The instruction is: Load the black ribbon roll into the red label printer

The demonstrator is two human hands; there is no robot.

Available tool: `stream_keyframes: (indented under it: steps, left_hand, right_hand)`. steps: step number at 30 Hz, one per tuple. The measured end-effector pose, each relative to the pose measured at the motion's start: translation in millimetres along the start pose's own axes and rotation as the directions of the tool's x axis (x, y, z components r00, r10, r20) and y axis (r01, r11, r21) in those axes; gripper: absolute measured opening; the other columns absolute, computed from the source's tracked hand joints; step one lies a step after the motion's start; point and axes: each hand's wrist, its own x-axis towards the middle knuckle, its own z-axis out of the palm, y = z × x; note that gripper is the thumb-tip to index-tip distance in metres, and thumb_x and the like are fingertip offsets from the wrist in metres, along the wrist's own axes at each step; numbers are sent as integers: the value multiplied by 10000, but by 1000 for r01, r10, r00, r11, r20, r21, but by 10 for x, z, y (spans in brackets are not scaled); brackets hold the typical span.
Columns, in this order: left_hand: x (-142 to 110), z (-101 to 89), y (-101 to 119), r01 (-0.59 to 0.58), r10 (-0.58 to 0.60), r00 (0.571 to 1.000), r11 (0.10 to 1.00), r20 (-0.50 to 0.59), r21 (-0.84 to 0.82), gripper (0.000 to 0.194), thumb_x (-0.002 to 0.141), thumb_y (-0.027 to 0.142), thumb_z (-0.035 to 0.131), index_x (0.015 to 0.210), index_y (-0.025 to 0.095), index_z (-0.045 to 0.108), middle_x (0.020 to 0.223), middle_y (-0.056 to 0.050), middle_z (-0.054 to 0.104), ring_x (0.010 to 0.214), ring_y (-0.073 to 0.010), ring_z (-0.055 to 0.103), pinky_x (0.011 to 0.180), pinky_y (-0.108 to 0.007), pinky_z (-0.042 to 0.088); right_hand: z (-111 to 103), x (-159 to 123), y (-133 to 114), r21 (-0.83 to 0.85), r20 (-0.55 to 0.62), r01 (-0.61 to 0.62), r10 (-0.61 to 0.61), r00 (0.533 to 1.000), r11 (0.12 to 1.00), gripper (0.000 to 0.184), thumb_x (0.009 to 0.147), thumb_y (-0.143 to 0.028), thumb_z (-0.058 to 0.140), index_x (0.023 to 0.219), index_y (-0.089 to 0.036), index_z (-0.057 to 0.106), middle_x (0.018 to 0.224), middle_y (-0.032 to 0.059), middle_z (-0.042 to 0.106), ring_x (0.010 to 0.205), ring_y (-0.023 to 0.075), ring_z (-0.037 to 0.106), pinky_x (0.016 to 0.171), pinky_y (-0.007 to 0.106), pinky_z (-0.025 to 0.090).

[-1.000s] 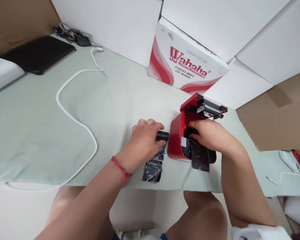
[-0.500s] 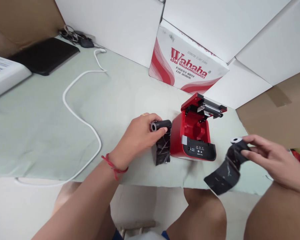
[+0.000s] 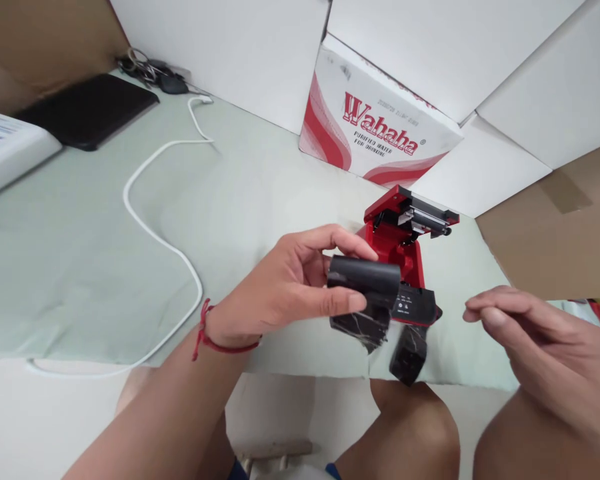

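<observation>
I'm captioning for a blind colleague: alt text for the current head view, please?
A person's left hand holds a black roll before an open red device. The right hand, off to the side, shows nothing held; another black piece shows near the front edge of the table.

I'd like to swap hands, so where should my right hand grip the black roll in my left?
Probably the exposed right end of the black roll, coming from the right; the roll points sideways, and your left hand clasps it from the left.
</observation>
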Motion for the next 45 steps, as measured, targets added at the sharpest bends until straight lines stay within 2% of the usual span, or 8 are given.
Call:
stream_keyframes:
  steps: [5,14,19,23,26,30,35,45]
  left_hand:
    - [36,107,-101,-51,44,998,989,50,138,295,807,235,883,1074,219,760,1005,-27,658,852,-159,644,735,-285,571]
    - [6,155,-270,-156,155,987,884,39,441,277,864,218,788,1117,233,677,1018,-35,639,915,-199,657,839,-360,586]
    - [-44,216,-273,-123,153,986,939,-70,322,405,917,234,732,1289,251,574,1159,-36,635,832,-141,696,797,-325,596]
    - [7,167,-336,-28,186,938,881,-292,472,179,902,138,609,1046,222,675,971,-10,676,810,-148,671,756,-316,538]
    - [61,145,-419,62,187,908,825,-375,562,217,852,76,542,942,211,686,851,-1,665,744,-148,631,695,-308,510]
    - [53,215,-493,-173,403,902,664,-154,728,381,802,16,487,1057,202,701,1032,-54,678,903,-177,662,784,-332,556]
    - [-5,338,-570,-470,578,776,263,252,843,493,808,67,533,1283,142,645,1278,-151,657,1165,-281,629,969,-457,531]
    - [-24,471,-813,-417,639,713,54,290,907,224,976,109,595,1160,167,711,1167,-88,774,1140,-255,632,1002,-416,493]
  right_hand:
    - [217,295,-499,77,141,253,-262,955,964,227,1043,-254,645,1226,-328,756,1130,61,787,1013,245,756,764,345,631]
    - [398,633,-520,-38,401,446,-395,827,894,311,1073,-408,615,1344,-279,700,1074,66,796,920,241,715,766,388,621]
    - [260,635,-280,-69,448,395,-325,833,916,262,1057,-399,633,1256,-285,759,1068,61,821,956,242,749,786,367,623]
    - [276,634,-16,-219,365,191,-101,925,957,329,1046,-392,614,1303,-233,745,1157,87,832,922,246,784,752,364,612]
    - [396,691,63,-248,395,56,48,918,967,360,1037,-362,573,1325,-212,730,1130,84,833,874,239,786,728,353,593]
    - [527,829,45,-258,474,-1,127,871,966,310,1034,-352,555,1252,-235,742,1078,59,832,833,230,769,725,343,568]
    - [614,965,79,-284,489,60,91,867,957,304,1000,-269,583,1249,-251,757,1220,76,821,1054,283,775,910,386,573]
    - [491,855,84,-130,434,122,-54,899,984,267,1014,-345,635,1211,-312,813,1140,13,854,951,233,804,839,359,619]
